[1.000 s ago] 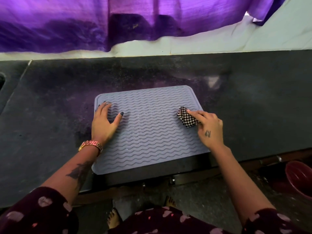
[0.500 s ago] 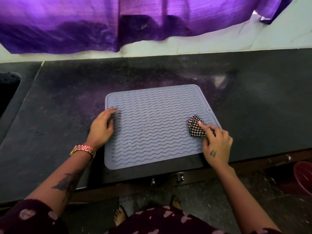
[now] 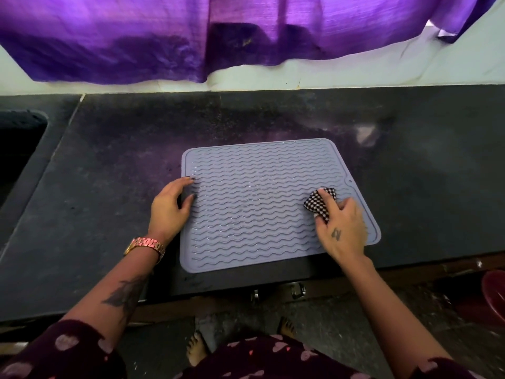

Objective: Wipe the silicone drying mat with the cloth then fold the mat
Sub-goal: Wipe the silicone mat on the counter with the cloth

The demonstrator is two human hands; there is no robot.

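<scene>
A grey silicone drying mat (image 3: pixel 257 203) with wavy ridges lies flat on the dark counter (image 3: pixel 103 187), close to its front edge. My left hand (image 3: pixel 170 206) rests on the mat's left edge, fingertips on the mat and palm on the counter. My right hand (image 3: pixel 340 227) grips a bunched black-and-white checkered cloth (image 3: pixel 319 202) and presses it on the right part of the mat. Much of the cloth is hidden under my fingers.
A sink recess (image 3: pixel 19 149) opens at the far left of the counter. Purple fabric (image 3: pixel 191 36) hangs along the wall behind. A red basin (image 3: pixel 494 294) stands on the floor at the right. My bare feet (image 3: pixel 196 348) show below the counter edge.
My right hand has slid the cloth towards the mat's right edge and a little nearer to me. My left hand has shifted from the mat's surface out to its left edge.
</scene>
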